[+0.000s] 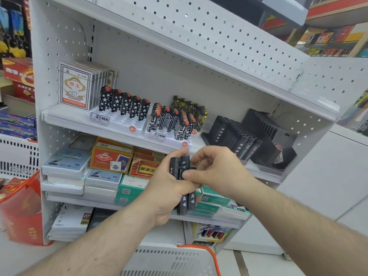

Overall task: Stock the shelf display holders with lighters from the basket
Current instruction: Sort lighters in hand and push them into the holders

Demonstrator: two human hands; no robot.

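Both hands, left hand (165, 193) and right hand (217, 170), grip black lighters (184, 204).

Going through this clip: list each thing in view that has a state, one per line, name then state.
left hand: grips a bunch of black lighters
right hand: pinches one lighter at the top of the bunch
black display holder: front rows filled, on the shelf
second black holder: slots look empty
star lighter tray: back row filled, front slots bare
circuit lighter tray: mostly filled
basket: below the hands, contents hidden
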